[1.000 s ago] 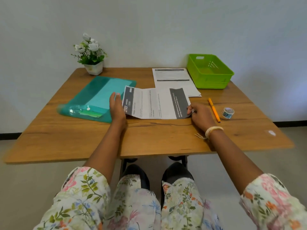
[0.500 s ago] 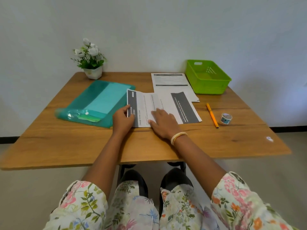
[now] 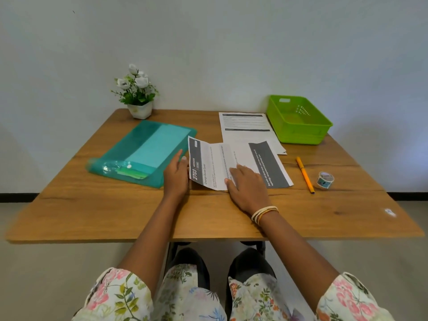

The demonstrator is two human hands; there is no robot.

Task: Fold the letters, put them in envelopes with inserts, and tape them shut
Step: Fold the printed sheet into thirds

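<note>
Since half a second ago my view has tipped a little and the right hand (image 3: 246,186) has slid slightly along the letter (image 3: 234,164), while the left end of the sheet has risen off the worktop (image 3: 92,212). The right forearm reaches in from the lower right, a stack of bangles (image 3: 264,213) at the wrist, and that hand lies palm down with fingers straight and slightly spread, pressing the middle of the letter flat. The left forearm comes up from the lower centre; the left hand (image 3: 177,173) stands on its edge at the letter's left margin, fingers extended and touching the raised dark-banded end. I think the thumb sits behind the paper, but I cannot tell for sure. The letter lies across the middle of the worktop, creased, its right dark band flat. Just left of it is a teal folder (image 3: 143,151); behind it lies another printed sheet (image 3: 245,127), with a green basket (image 3: 298,119) beside that. An orange pen (image 3: 305,174) and a roll of tape (image 3: 325,180) lie to the right, apart from the letter. A potted plant (image 3: 136,93) stands at the far left corner.
</note>
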